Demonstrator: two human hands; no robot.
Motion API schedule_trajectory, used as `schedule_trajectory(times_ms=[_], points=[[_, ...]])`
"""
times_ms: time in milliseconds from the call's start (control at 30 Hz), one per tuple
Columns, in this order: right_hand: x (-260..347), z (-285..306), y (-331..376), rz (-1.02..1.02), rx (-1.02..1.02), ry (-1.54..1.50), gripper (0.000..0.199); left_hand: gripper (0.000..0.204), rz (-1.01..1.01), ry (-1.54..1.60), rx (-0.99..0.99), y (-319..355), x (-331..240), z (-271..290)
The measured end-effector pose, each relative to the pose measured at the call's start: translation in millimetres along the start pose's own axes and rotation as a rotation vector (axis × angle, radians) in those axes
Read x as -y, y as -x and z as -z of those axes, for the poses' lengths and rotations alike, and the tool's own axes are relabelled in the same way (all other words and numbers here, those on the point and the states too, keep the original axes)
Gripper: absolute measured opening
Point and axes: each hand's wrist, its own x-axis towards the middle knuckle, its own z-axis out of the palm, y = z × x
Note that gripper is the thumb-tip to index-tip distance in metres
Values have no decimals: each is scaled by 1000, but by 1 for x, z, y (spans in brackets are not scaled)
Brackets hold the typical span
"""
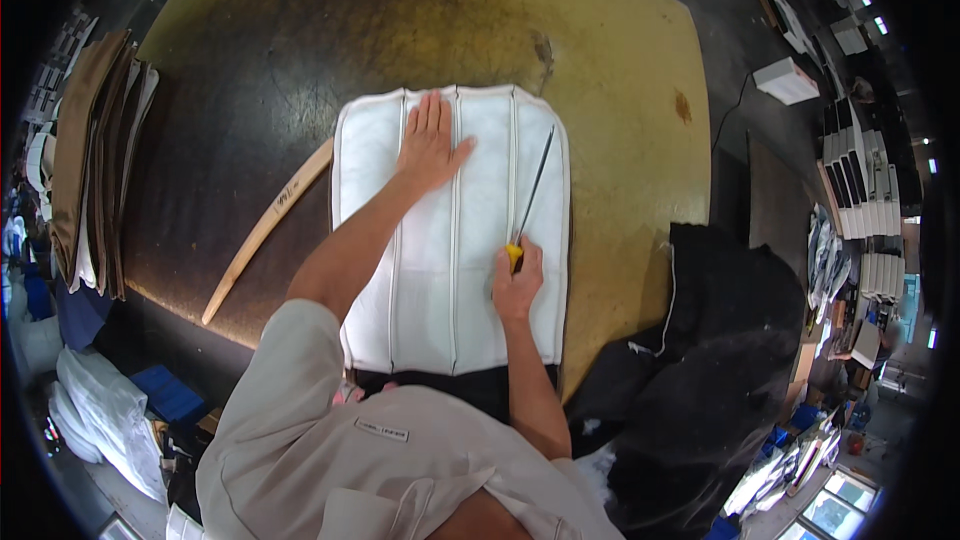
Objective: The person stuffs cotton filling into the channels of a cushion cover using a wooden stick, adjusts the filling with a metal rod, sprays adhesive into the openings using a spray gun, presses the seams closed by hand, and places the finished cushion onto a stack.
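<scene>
a white padded cover (450,230) with lengthwise stitched seams lies flat near the middle of a worn yellow-brown table (620,60), its near edge at the table's near edge just in front of the person.

the left hand (430,145) rests flat on the cover's far half, palm down and fingers spread open, the fingertips close to the cover's far edge. it grips nothing; it presses on the padding between two seams.

the right hand (517,280) sits on the cover's right half, nearer the person, closed around the yellow handle of a long thin tool (532,190). the tool's dark shaft runs away from the hand toward the cover's far right corner, lying along or just over the rightmost seam; whether its tip touches the cloth cannot be told.

left of the cover, apart from it, a curved wooden stick (265,230) lies slantwise on the table. further left of the cover, at the table's edge, stands a stack of brown and pale sheets (95,160). right of the cover, beyond the table's right edge, a heap of black cloth (700,370) spreads out. far right of the cover, a white box (787,80) sits on the floor.
</scene>
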Motion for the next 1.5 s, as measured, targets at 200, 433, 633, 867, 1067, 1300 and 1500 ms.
schedule_trajectory(times_ms=[200,433,633,867,1067,1300,1500], points=[[-22,19,-5,26,3,-5,44,85,-117,45,103,100,-56,1],[80,58,13,-298,432,-180,60,76,-202,313,345,187,-60,57],[103,51,55,-2,422,199,54,77,-132,193,297,152,-26,68],[110,35,57,-29,497,296,54,80,-303,190,380,155,-19,53],[106,22,61,-32,531,370,55,80,-330,166,399,155,-16,50],[89,-16,28,101,450,347,52,76,-347,104,420,151,-19,53],[60,3,36,132,483,362,52,79,-360,125,389,155,-18,45]])
